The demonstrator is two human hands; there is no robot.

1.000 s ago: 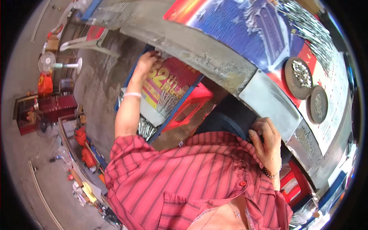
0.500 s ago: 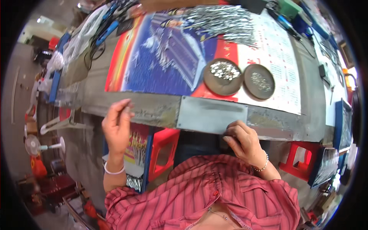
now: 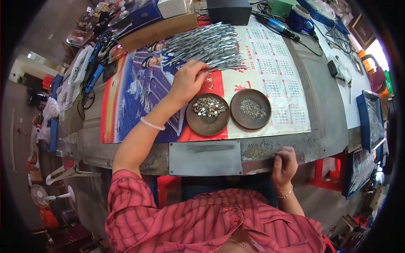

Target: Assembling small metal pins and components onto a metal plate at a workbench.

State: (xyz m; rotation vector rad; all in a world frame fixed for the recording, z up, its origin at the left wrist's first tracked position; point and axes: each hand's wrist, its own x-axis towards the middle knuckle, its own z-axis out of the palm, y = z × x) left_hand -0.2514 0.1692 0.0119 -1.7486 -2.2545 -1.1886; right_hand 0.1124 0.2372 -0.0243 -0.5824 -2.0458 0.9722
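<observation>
My left hand (image 3: pixel 188 83) reaches over the table to the near edge of a heap of thin silvery metal rods (image 3: pixel 206 44). Its fingers are bent together at the rods' ends, and whatever lies between the fingertips is hidden. At the table's front edge, my right hand (image 3: pixel 284 166) is raised with its fingers curled in toward the thumb; I cannot make out anything in it. Just below the left hand stands a brown round dish (image 3: pixel 206 127) of small shiny round pieces (image 3: pixel 209 107). Beside it, a second brown dish (image 3: pixel 252 124) holds tiny thin metal bits (image 3: pixel 252 109).
A printed calendar sheet (image 3: pixel 287 101) lies under the dishes and rods. A grey metal plate (image 3: pixel 204 158) is set at the front edge. Boxes (image 3: pixel 230 12) line the back, with a blue mug (image 3: pixel 298 19) and cabled tools (image 3: pixel 276 26) nearby. A blue tray (image 3: pixel 371 122) stands far right.
My left hand has moved from the table's front left up to the rods. My right hand has shifted right along the front edge. The view has moved, showing more of the table's back.
</observation>
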